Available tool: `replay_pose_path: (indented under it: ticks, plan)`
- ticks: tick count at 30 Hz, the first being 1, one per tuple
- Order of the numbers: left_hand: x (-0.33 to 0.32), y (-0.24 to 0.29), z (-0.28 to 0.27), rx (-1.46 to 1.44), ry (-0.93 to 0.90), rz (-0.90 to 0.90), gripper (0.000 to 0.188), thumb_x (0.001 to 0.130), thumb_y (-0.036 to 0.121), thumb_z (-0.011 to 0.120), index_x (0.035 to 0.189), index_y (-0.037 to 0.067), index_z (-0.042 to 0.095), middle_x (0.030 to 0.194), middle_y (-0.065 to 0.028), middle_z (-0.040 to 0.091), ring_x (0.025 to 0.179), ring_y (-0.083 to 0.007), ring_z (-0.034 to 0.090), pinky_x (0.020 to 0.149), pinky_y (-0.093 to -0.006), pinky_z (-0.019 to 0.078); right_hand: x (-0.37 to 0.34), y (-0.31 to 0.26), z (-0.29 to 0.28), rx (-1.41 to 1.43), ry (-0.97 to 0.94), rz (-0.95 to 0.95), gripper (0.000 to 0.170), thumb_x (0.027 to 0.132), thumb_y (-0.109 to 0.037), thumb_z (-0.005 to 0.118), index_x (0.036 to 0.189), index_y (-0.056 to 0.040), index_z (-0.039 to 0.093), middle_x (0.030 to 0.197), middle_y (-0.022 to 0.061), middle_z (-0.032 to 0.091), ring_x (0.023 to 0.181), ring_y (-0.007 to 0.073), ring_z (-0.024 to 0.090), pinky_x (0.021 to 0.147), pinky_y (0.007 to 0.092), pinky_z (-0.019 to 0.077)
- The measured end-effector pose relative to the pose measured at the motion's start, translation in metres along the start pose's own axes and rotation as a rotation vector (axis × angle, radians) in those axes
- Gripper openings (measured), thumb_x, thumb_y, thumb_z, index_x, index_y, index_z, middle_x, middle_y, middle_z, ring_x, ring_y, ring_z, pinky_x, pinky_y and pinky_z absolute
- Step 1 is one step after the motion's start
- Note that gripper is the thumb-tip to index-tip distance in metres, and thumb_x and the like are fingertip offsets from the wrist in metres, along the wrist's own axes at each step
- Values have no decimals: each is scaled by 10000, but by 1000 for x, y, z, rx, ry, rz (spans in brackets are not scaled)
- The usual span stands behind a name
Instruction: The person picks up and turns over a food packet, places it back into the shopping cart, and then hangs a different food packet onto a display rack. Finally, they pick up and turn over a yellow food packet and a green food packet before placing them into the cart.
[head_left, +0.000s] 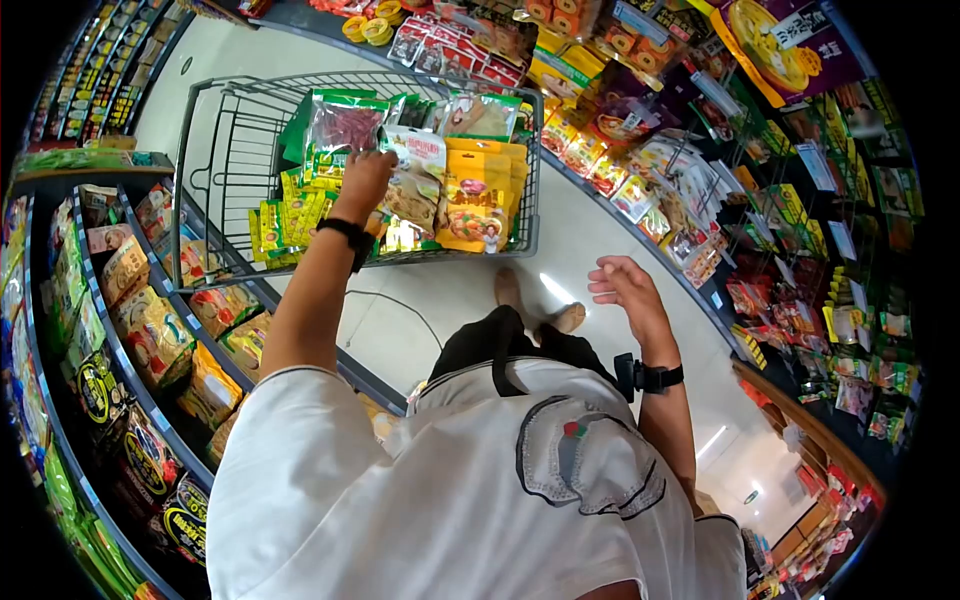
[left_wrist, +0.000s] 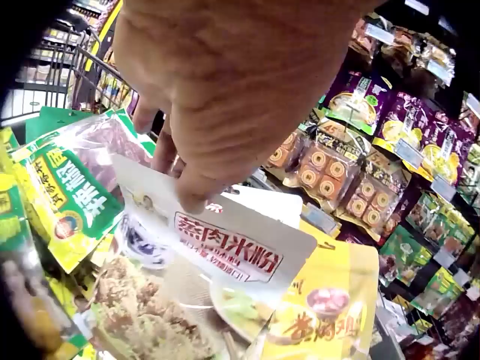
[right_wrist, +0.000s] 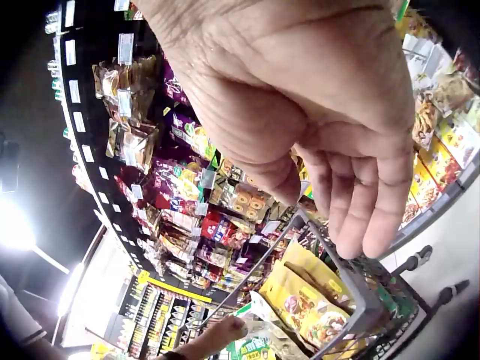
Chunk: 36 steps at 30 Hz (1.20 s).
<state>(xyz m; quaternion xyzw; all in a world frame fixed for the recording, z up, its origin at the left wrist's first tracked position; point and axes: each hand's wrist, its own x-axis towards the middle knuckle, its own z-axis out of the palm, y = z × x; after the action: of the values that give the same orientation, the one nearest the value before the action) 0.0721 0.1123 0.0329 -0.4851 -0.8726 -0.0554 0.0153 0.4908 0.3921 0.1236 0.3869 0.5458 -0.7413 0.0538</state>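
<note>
Over the shopping cart (head_left: 537, 185), my left hand (head_left: 368, 182) pinches the top edge of a white food packet (left_wrist: 217, 232) with red lettering. Its thumb lies on the front, the fingers behind the edge. A green-edged packet of reddish strips (head_left: 345, 125) lies beside that hand. To the packet's right stand yellow pouches (head_left: 475, 195) with a picture of a dish. My right hand (head_left: 632, 292) is held in the air outside the cart, near the shelf, fingers loosely extended and holding nothing; its palm shows in the right wrist view.
Several small yellow packets (head_left: 285, 220) lie in the cart's near left part. Shelves of hanging bags (head_left: 720, 190) line the right side. Tiered shelves with packaged food (head_left: 150, 330) stand at left. Pale floor (head_left: 400, 320) lies between the cart and my feet.
</note>
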Motion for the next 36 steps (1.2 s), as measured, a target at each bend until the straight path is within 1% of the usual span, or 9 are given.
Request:
replay_pose_path:
  ticks: [7, 11, 15, 16, 18, 20, 27, 33, 36]
  plan:
    - [-53, 31, -83, -53, -28, 155, 105, 911, 133, 534, 962, 120, 624, 934, -99, 654, 992, -297, 612, 946, -440, 439, 25, -17, 35, -134, -181, -45, 365, 964, -215, 592, 1259, -11, 529, 1154, 138, 639, 1039, 205, 628, 893, 330, 507]
    - [-51, 75, -172, -240, -76, 129, 119, 862, 33, 605, 972, 79, 610, 949, -112, 652, 972, -319, 626, 1014, -476, 418, 39, -34, 77, -391, -255, -400, 498, 913, -172, 660, 1345, -10, 473, 1328, 158, 557, 1203, 221, 554, 975, 336, 466]
    - [-34, 102, -214, -561, -57, 205, 85, 887, 23, 618, 968, 39, 601, 915, -148, 643, 853, -342, 622, 804, -376, 505, 30, -81, 115, -626, -224, -612, 561, 893, -203, 694, 1368, -8, 468, 1326, 137, 567, 1186, 194, 561, 982, 312, 454]
    - [-30, 115, -226, -662, -108, 134, 68, 939, 56, 597, 994, 17, 595, 883, -125, 638, 812, -259, 629, 746, -318, 498, 29, -88, 116, -637, -214, -637, 557, 888, -204, 700, 1361, -5, 481, 1299, 127, 591, 1157, 179, 580, 969, 302, 462]
    - [-16, 137, -243, -930, -190, 54, 92, 968, 86, 578, 1020, 13, 599, 880, -89, 639, 826, -187, 613, 758, -308, 489, 38, -91, 109, -457, -361, -413, 496, 894, -205, 692, 1321, -8, 533, 1219, 99, 642, 1076, 160, 615, 931, 293, 482]
    - [-1, 140, -234, -945, -208, 95, 153, 997, 118, 554, 1093, 10, 606, 938, -34, 641, 908, -91, 570, 802, -276, 476, 45, -82, 97, -305, -371, -335, 360, 922, -199, 663, 1223, -6, 624, 1084, 56, 705, 941, 114, 650, 858, 279, 515]
    - [46, 157, -182, -1110, 117, -171, 458, 994, 330, 569, 1308, -1, 523, 1175, -87, 626, 1114, -153, 573, 915, -287, 467, 10, -64, 60, 269, -194, -125, 397, 936, -199, 666, 1254, 27, 593, 1164, 98, 667, 1017, 156, 643, 894, 288, 518]
    - [29, 219, -109, -1567, -562, -424, 608, 978, 505, 521, 1339, 17, 496, 1203, -118, 627, 1064, -197, 633, 850, -342, 528, -4, -39, 17, 576, -90, -134, 410, 941, -146, 648, 1287, 42, 535, 1204, 140, 639, 1040, 207, 657, 915, 341, 549]
    - [22, 255, -102, -1718, -684, -479, 446, 944, 419, 628, 1198, 56, 575, 924, -2, 633, 754, -84, 594, 647, -222, 490, -9, -29, 4, 669, -59, -156, 384, 939, -126, 642, 1270, 37, 538, 1186, 140, 649, 1038, 211, 663, 914, 341, 551]
